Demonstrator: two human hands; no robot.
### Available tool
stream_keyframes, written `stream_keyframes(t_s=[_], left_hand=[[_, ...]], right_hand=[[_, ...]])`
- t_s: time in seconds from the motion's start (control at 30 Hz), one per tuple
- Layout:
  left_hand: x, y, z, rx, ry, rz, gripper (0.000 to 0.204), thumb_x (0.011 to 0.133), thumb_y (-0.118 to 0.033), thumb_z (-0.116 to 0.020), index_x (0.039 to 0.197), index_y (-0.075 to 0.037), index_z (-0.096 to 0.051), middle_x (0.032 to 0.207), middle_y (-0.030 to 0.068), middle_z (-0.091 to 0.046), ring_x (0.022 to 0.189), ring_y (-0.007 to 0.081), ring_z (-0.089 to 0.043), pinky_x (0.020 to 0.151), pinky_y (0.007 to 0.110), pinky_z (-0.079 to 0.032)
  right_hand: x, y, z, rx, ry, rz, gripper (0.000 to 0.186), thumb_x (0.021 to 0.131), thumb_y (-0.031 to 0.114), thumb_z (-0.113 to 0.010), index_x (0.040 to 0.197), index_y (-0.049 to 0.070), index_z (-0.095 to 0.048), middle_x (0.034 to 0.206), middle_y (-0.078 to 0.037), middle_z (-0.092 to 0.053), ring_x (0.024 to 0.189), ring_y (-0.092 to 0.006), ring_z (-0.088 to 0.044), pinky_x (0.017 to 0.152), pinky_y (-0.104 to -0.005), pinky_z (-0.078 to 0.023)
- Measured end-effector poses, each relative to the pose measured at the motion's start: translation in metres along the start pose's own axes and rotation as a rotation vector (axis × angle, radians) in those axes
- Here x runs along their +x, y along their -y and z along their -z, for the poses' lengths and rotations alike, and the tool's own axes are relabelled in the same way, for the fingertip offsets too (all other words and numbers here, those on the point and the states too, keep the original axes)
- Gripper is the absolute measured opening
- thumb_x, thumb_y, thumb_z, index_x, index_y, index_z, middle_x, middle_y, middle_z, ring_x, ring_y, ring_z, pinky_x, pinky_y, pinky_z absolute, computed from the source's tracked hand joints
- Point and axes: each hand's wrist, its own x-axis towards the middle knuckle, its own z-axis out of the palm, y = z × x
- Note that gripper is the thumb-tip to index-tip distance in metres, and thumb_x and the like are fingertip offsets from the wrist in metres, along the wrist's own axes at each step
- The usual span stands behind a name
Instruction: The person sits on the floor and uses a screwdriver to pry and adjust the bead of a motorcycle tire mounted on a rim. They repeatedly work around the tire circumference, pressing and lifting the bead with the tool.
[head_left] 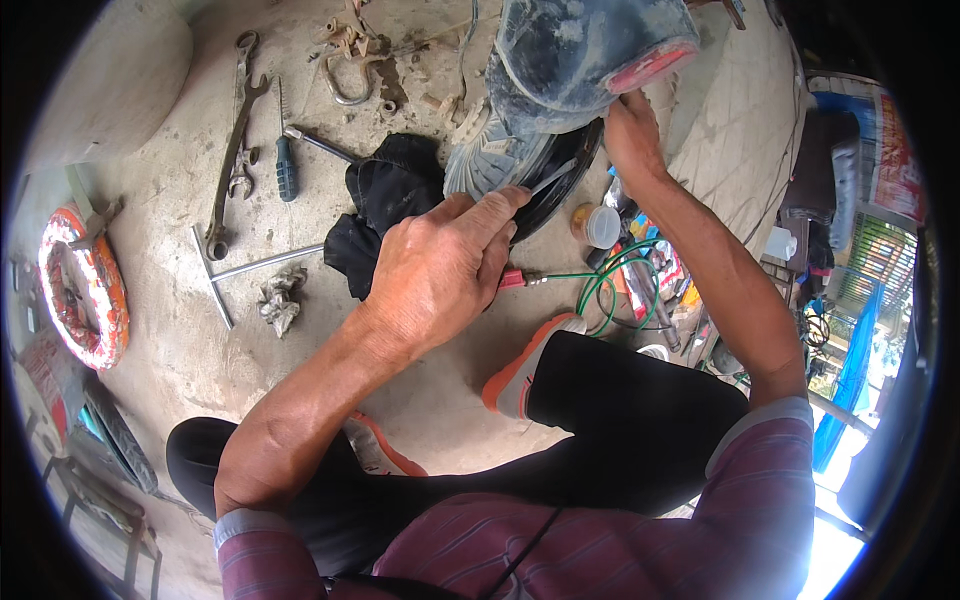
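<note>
In front of me stands a dusty wheel with a grey tyre [485, 160] and a black rim [548, 208], under a dirty dark mudguard [560, 60] with a red reflector [652, 66]. My left hand [440, 255] is closed round a slim metal tyre lever [556, 177], whose bare end reaches over the rim. At the wheel's far right side is my right hand [634, 135], bent in against it below the reflector; its fingertips are hidden. A black cloth [395, 185] lies beside the tyre.
Wrenches [232, 150], a screwdriver [287, 170] and a T-handle wrench [265, 262] lie on the concrete to the left. Near my right shoe [530, 370] are a green hose [600, 285] with a red fitting and an open tub [598, 226]. An orange ring [118, 320] stands far left.
</note>
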Motion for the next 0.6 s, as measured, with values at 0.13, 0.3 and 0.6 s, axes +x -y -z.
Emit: stream_keyframes(t_s=[0.13,0.3,0.6], left_hand=[[-0.017,0.016,-0.003,-0.032,0.022,-0.063,0.043,0.101,0.002,-0.067,0.143,-0.008,-0.072,0.094,0.0163,-0.073,0.080,0.0327,-0.074,0.074,0.044,-0.062],[-0.024,0.034,0.002,-0.111,0.080,-0.129,0.044,0.099,0.006,-0.066,0.142,-0.002,-0.072,0.092,0.0165,-0.074,0.077,0.0282,-0.074,0.073,0.041,-0.063],[0.010,0.002,-0.006,0.116,0.034,-0.165,0.042,0.095,-0.002,-0.067,0.136,-0.003,-0.072,0.088,0.0206,-0.076,0.077,0.0423,-0.076,0.071,0.050,-0.061]], right_hand=[[0.031,-0.020,0.010,-0.302,0.064,0.282,0.050,0.109,0.031,-0.053,0.148,0.001,-0.064,0.150,-0.018,-0.065,0.138,-0.0288,-0.060,0.118,-0.0409,-0.044],[0.021,-0.038,-0.018,0.598,0.115,-0.033,0.046,0.114,0.035,-0.053,0.145,0.004,-0.066,0.142,-0.009,-0.071,0.131,-0.0256,-0.064,0.115,-0.0399,-0.047],[0.003,-0.036,-0.026,0.774,0.148,-0.065,0.048,0.116,0.032,-0.050,0.154,0.003,-0.055,0.147,-0.009,-0.064,0.136,-0.0221,-0.058,0.119,-0.0371,-0.041]])
